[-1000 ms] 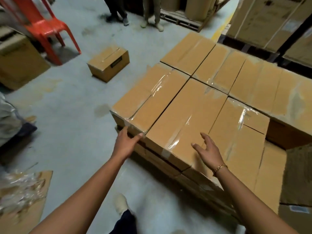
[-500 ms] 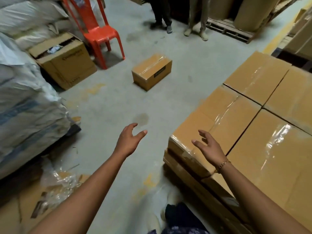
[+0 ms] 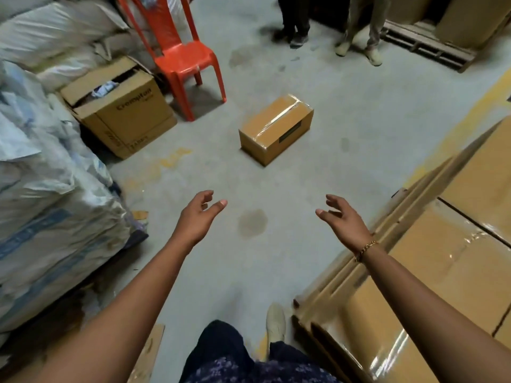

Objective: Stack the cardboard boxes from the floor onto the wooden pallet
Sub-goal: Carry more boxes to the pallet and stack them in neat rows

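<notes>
As I turned from the tan carton stack [image 3: 442, 258], my left hand [image 3: 197, 219] and right hand [image 3: 343, 222] reached wide, empty, toward the taped brown cardboard box [image 3: 276, 128] ahead: next lift.

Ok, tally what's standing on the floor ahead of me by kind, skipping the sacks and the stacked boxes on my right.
Sealed cardboard box: 1
Open cardboard box: 1
Red plastic chair: 1
Standing people: 2
Total: 5
</notes>
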Available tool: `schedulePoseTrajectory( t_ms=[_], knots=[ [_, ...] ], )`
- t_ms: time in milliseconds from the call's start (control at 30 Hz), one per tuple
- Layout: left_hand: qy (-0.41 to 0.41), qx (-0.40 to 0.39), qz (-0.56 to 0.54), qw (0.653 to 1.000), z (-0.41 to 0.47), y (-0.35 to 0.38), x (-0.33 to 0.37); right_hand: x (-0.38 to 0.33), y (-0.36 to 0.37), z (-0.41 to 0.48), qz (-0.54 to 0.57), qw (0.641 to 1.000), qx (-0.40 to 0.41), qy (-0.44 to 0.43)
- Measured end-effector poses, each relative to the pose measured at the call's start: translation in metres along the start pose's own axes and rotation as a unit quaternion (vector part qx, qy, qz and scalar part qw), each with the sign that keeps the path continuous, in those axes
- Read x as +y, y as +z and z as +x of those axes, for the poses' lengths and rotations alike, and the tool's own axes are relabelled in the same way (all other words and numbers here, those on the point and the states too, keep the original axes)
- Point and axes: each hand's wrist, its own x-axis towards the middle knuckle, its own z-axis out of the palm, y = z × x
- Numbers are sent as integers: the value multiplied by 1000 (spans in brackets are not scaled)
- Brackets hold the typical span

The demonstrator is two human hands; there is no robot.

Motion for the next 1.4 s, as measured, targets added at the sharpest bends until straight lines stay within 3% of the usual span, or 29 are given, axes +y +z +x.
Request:
schedulePoseTrajectory(
  t_ms=[400, 633, 1100, 1400],
  knots=[
    [-31, -45, 4, 999, 293, -62, 28, -97, 94, 242, 97, 990, -8, 100],
    [-47, -119, 42, 991, 474, -66, 64, -136, 125, 366, 137, 977, 15, 161],
    [-74, -208, 139, 965, 785, 63, 106, -114, 141, 663, 155, 947, 29, 280],
    [-65, -262, 214, 939, 995, 181, 42, -19, 205, 853, 158, 924, 78, 341]
  ],
)
